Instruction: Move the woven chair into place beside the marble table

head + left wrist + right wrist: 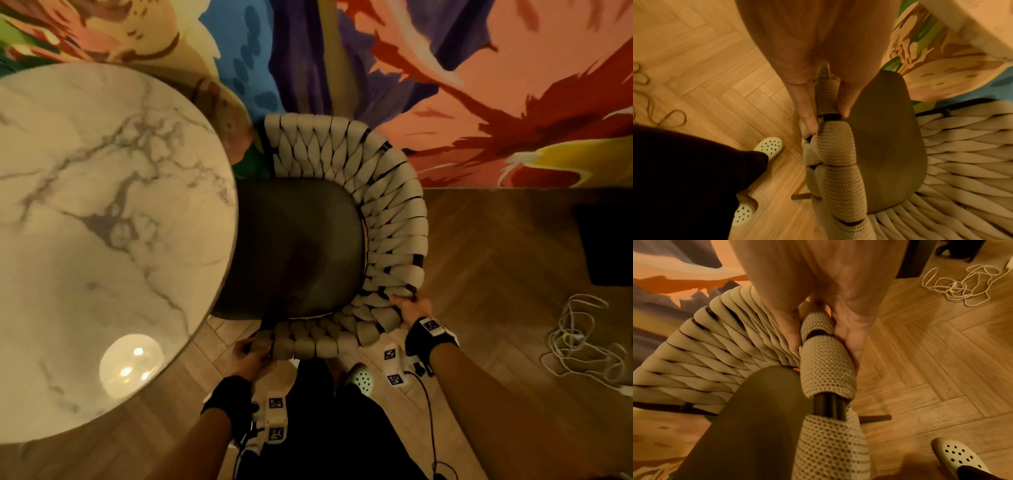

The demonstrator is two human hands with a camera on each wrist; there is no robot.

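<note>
The woven chair (390, 219) has a beige braided back and arms and a dark seat cushion (294, 246). Its seat front is tucked under the rim of the round marble table (102, 212) on the left. My left hand (251, 353) grips the near end of the woven armrest (827, 97), fingers and thumb on either side of it. My right hand (409, 308) grips the woven rim (818, 326) at the chair's near right corner, thumb inside and fingers outside.
A colourful painted wall (445, 85) stands right behind the chair. Herringbone wood floor (496, 274) spreads to the right, with a tangle of white cable (582, 339) and a dark object (606, 243) on it. My feet in pale perforated clogs (361, 378) stand just behind the chair.
</note>
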